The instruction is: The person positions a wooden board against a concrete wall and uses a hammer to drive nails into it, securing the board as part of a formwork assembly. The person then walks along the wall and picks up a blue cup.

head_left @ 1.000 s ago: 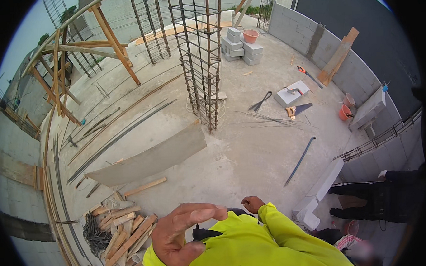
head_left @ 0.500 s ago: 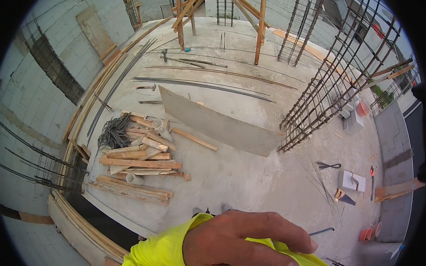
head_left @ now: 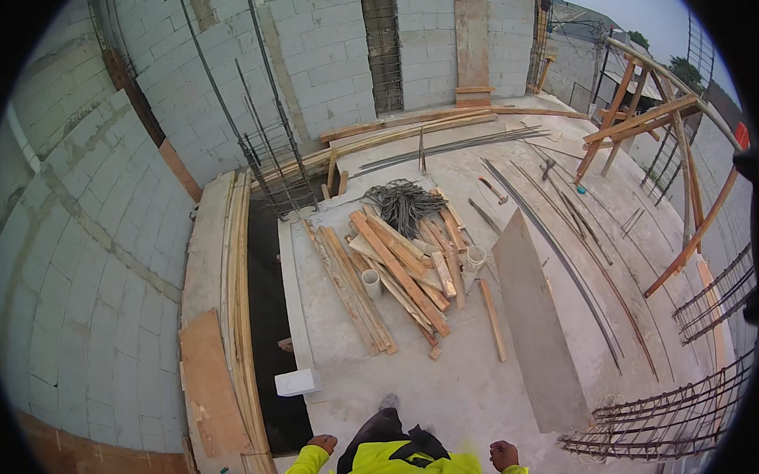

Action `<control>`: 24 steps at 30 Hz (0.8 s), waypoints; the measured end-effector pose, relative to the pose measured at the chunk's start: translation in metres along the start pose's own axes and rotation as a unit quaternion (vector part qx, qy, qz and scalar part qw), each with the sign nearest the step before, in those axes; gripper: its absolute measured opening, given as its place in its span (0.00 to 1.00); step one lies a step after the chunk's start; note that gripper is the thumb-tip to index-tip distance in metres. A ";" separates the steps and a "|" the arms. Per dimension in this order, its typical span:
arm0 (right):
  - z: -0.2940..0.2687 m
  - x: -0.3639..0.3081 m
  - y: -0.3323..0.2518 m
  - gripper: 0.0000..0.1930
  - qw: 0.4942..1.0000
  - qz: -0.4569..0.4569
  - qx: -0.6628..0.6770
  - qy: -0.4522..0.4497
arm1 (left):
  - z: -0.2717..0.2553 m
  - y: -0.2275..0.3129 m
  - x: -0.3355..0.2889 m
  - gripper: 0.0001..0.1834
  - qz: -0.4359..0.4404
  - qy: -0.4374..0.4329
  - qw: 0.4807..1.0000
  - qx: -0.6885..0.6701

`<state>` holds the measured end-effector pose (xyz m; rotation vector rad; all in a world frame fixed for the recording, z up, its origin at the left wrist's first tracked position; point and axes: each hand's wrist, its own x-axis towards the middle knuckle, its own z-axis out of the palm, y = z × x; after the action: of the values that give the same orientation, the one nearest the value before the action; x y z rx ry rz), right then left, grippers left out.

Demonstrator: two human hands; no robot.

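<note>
My left hand (head_left: 322, 444) is low at the left of my body, its fingers curled and nothing visible in them. On the other side my right hand (head_left: 502, 455) hangs as a loose fist, also with nothing showing in it. Both arms wear bright yellow sleeves. Closest to the left hand is a white block (head_left: 298, 382) at the slab's edge. Ahead lies a pile of wooden boards (head_left: 402, 266) with a bundle of grey wire ties (head_left: 403, 205) on its far end. A large flat panel (head_left: 536, 332) is ahead of the right hand.
A dark gap (head_left: 274, 335) runs along the slab's left edge, with planks (head_left: 239, 328) beyond it. Rebar cages (head_left: 658, 420) stick out at the right. Long steel bars (head_left: 558, 263) and a hammer (head_left: 492, 190) lie on the floor. Upright rebar (head_left: 277, 131) stands by the block wall.
My view has turned left, bringing the block wall and gap ahead and shifting the board pile rightward. The hand that was close before the camera has dropped; both hands now show at my sides.
</note>
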<state>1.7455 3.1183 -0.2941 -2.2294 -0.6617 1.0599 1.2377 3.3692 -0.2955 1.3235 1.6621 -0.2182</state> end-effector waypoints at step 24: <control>0.152 0.171 -0.276 0.12 0.923 -0.251 -0.240 -0.166 | -0.136 0.003 -0.007 0.23 -0.116 -0.088 0.982 0.121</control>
<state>1.6683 3.4678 -0.2747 -2.0745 -1.6967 1.0872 1.1636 3.4531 -0.2182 1.2428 1.6736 -0.6751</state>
